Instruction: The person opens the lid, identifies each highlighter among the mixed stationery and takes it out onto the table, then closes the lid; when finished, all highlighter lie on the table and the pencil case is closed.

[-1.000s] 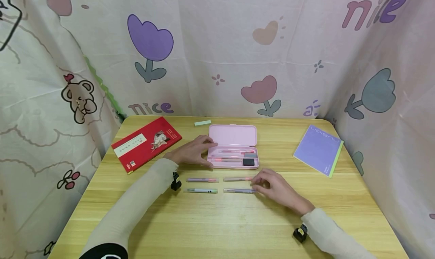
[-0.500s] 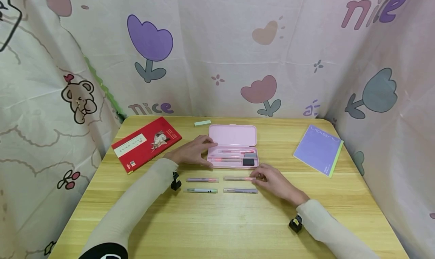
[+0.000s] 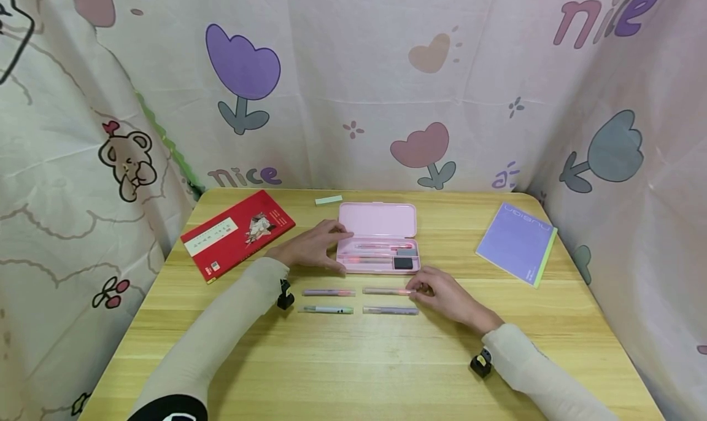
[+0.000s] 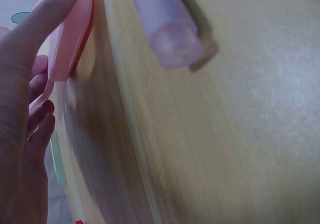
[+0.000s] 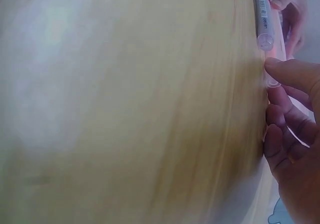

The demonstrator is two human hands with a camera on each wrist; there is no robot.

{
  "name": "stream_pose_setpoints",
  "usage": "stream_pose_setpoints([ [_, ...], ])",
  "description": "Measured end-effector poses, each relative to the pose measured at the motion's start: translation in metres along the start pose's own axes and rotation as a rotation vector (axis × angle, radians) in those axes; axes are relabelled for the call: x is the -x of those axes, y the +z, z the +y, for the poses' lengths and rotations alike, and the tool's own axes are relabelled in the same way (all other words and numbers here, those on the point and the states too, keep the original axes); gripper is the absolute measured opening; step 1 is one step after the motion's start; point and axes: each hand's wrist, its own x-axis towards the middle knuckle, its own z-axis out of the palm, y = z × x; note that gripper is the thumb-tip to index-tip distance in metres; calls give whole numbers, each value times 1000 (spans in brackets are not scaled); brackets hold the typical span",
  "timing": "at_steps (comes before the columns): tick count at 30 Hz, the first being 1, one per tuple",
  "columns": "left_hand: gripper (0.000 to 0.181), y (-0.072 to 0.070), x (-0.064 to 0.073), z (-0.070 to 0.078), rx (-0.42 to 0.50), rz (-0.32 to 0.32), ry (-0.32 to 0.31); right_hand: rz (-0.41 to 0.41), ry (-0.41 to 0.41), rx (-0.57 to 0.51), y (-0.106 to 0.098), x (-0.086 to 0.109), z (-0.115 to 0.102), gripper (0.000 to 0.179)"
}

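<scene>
Right hand (image 3: 447,295) has the right end of the pinkish pen (image 3: 381,291) pinched between thumb and fingers. Pen's on the tabletop (image 3: 353,359), stretching off to that hand's left, long axis side to side, so the right's def the nearer hand. Left hand (image 3: 312,246) grips the left end of the pencil case (image 3: 378,220), just beyond the pen, lid flipped back.

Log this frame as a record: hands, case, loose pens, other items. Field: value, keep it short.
left hand: grips left end of pencil case
right hand: pinches right end of far-right pen
case: pink, lid open; black block inside
loose pens: four, two rows of two, including pinched one
red book: left of case
purple notebook: right of case
</scene>
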Motion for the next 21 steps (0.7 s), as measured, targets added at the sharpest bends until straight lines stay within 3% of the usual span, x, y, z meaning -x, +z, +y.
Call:
stream_pose_setpoints([
  [10,106,1,0,0,-4,1,-4,6,-11,7,1,-1,1,10],
  [21,107,1,1,-1,1,-8,-20,31,29,5,-2,-4,-4,15],
])
